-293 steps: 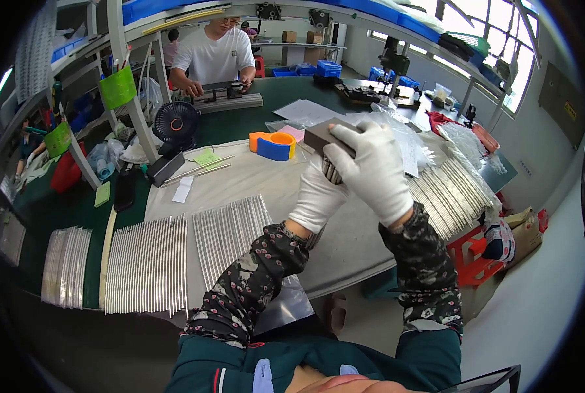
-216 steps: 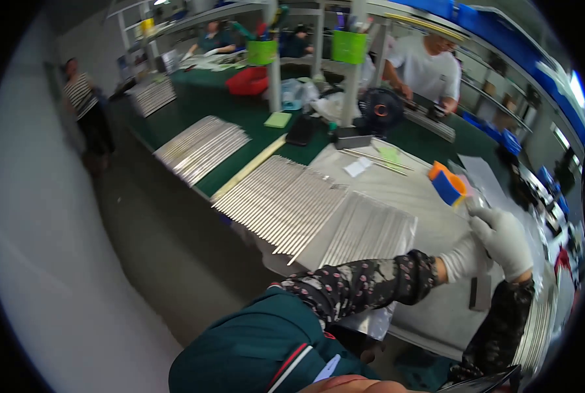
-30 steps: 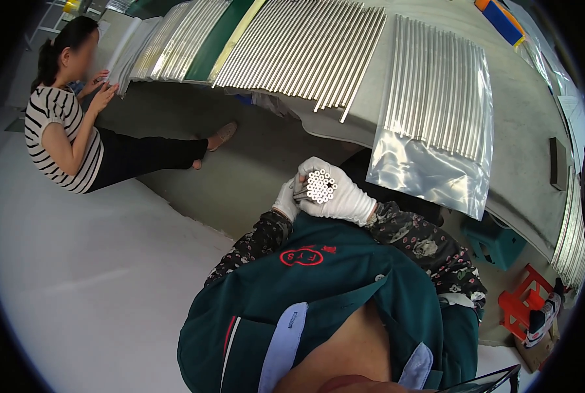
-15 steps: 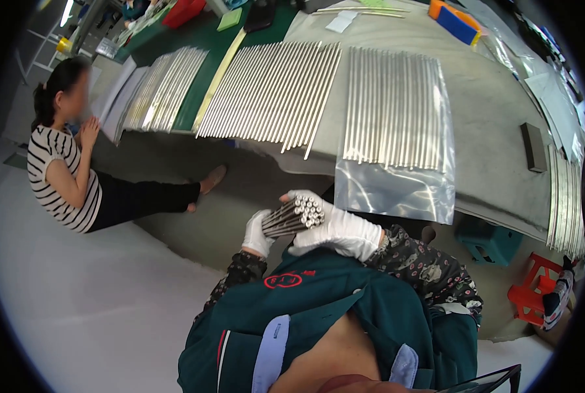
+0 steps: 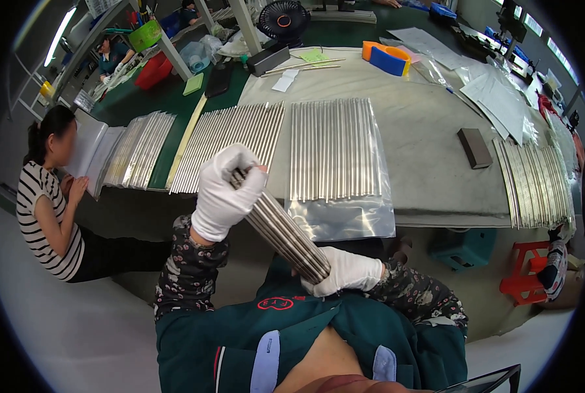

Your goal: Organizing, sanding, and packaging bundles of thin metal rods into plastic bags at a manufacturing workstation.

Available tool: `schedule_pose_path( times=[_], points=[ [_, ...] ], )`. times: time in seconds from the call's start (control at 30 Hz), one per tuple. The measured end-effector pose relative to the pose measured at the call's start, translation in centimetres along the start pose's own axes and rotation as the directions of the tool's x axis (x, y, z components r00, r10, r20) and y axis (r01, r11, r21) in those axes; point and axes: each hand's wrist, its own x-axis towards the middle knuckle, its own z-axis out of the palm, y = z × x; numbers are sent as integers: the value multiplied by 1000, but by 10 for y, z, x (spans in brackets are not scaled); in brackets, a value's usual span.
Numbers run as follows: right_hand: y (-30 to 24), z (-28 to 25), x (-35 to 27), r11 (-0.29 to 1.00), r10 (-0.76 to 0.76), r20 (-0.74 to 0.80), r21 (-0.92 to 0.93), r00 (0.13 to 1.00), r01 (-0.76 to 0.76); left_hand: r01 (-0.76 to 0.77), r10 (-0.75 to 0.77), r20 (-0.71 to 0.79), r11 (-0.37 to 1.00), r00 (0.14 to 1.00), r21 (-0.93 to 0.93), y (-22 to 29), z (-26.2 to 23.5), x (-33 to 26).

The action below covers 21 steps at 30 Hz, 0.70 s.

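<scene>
A bundle of metal rods point(image 5: 284, 237) slants in front of my chest, between my two white-gloved hands. My left hand point(image 5: 224, 190) is wrapped round its upper end, over the near edge of the table. Round the lower end near my body, my right hand point(image 5: 345, 272) is closed. Beyond the left hand lies a row of metal rods point(image 5: 233, 124), side by side and partly hidden by the glove. To its right, a second row of rods point(image 5: 335, 147) rests on a clear plastic bag point(image 5: 345, 226) that hangs over the table edge.
Another person point(image 5: 53, 196) in a striped top sits at the left beside wrapped rods point(image 5: 138, 147). On the grey tabletop point(image 5: 430, 164) are a dark block point(image 5: 474, 147), an orange-and-blue tape holder point(image 5: 385, 59) and more rods point(image 5: 534, 183). Teal point(image 5: 462, 249) and red stools point(image 5: 525, 272) stand below.
The bundle has turned from end-on to a lengthwise slant. My left hand has risen away from the right, toward the table. The view has tilted up, showing more of the far table.
</scene>
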Motion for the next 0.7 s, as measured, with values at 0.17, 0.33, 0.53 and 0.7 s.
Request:
schedule_pose_path(
  times=[0.17, 0.33, 0.53, 0.7],
  points=[
    [20, 10, -33, 983, -160, -335, 32, 929, 181, 169, -107, 196, 927, 975, -334, 22, 64, 38],
    [-9, -9, -56, 938, -345, -560, -181, 753, 296, 353, -135, 346, 607, 929, -712, 49, 119, 47],
    [-57, -53, -78, 765, -629, -684, -629, 370, 137, 246, 0, 318, 636, 948, -731, 84, 165, 95],
    [-58, -117, -76, 521, -823, -511, -853, 248, -29, -54, 173, 82, 660, 981, -750, 62, 207, 111]
  ],
)
